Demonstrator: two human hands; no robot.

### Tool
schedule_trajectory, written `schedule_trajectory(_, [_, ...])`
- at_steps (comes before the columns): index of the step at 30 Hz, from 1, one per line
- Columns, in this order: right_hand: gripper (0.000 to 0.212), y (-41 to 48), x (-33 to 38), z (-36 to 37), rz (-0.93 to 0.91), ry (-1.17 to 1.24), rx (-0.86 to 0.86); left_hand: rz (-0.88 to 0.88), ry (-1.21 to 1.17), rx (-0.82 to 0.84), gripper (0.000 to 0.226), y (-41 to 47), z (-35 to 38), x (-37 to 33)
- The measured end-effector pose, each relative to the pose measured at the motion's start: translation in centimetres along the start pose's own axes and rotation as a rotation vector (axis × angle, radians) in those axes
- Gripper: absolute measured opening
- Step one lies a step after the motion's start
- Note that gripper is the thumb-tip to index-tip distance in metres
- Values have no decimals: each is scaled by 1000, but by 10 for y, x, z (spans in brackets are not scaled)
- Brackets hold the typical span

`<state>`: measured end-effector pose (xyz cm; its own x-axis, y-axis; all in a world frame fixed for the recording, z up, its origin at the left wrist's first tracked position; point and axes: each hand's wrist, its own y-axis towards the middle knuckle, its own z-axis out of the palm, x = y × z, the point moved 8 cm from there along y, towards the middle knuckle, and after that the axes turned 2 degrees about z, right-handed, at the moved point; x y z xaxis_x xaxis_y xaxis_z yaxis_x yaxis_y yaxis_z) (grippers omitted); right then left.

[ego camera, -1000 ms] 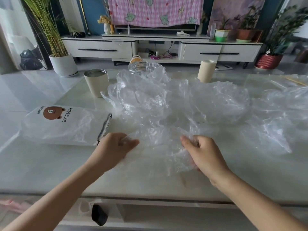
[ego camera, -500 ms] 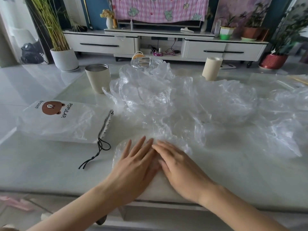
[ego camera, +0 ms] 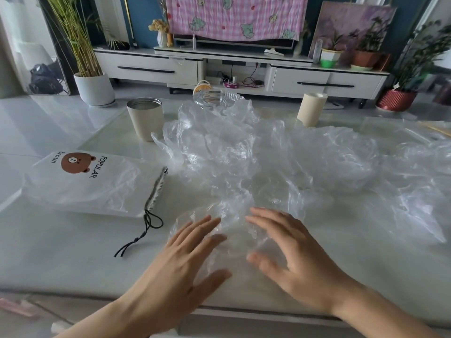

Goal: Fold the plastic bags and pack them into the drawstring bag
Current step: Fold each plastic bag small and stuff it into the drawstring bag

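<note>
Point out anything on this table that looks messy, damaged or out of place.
The plastic bags sprawl in a crumpled, unfolded heap across the table, middle to right, as far back as the glass dish. The drawstring bag lies flat at left, its cord trailing loose. Nothing looks spilled or torn.

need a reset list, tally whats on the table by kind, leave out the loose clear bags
cups: 2 (left, right)
glass dish: 1
drawstring bag: 1
total: 4
not counted: a yellow strip at the far right edge, too blurred to name.
</note>
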<state>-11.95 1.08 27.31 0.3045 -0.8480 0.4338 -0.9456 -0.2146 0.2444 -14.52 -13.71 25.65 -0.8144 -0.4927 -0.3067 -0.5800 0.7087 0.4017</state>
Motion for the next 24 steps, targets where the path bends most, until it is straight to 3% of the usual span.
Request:
schedule_trajectory(4, [53,-14,10,18,-40,-49,229,58,-3,-2,39,-7,-6,-5])
schedule_trajectory(6, [32,-13,10,23,-101,-157,134,72,22,26,41,-8,-1,-3])
schedule_trajectory(10, [11,0,11,19,-115,-95,-68,35,-1,17,47,-8,1,3])
schedule_trajectory(13, [22,4,3,7,68,197,-106,-35,-66,-98,36,-7,-7,10])
schedule_trajectory(15, [35,2,2,6,118,338,-23,-53,-116,-167,26,-7,-13,15])
schedule_trajectory(18, [45,-5,4,17,101,120,185,-49,-138,-196,27,-8,-20,18])
schedule_trajectory(20, [27,-8,6,13,48,69,135,-39,-140,-201,28,-9,-24,16])
schedule_trajectory(22, [5,-9,4,4,116,205,87,-42,-147,-220,32,-12,-26,14])
schedule_trajectory(24, [14,-7,-3,3,211,358,77,-102,-141,-229,42,-14,-25,15])
